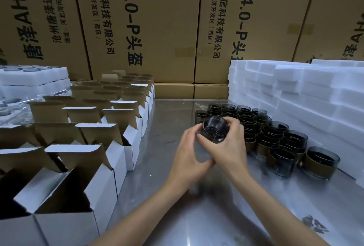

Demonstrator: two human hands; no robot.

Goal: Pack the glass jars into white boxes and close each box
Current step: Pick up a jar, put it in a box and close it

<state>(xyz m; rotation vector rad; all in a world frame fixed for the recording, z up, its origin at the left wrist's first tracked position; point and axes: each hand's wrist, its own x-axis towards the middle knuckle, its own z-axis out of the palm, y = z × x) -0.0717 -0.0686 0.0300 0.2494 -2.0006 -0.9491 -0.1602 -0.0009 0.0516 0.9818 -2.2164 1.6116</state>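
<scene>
Both hands hold one dark glass jar point(215, 130) above the middle of the metal table point(163, 147), its open mouth tilted toward the camera. My left hand point(189, 155) curls round its left side and bottom. My right hand point(228, 147) wraps its right side, thumb across the front. Several more dark jars with brown paper bands point(275, 139) stand clustered on the right of the table. Rows of open white boxes point(94, 147) with raised brown-lined flaps fill the left side.
Stacks of white foam pieces point(307, 98) rise along the right edge. Foam trays with jars point(29, 76) lie at the far left. Large printed cardboard cartons point(149, 25) wall off the back.
</scene>
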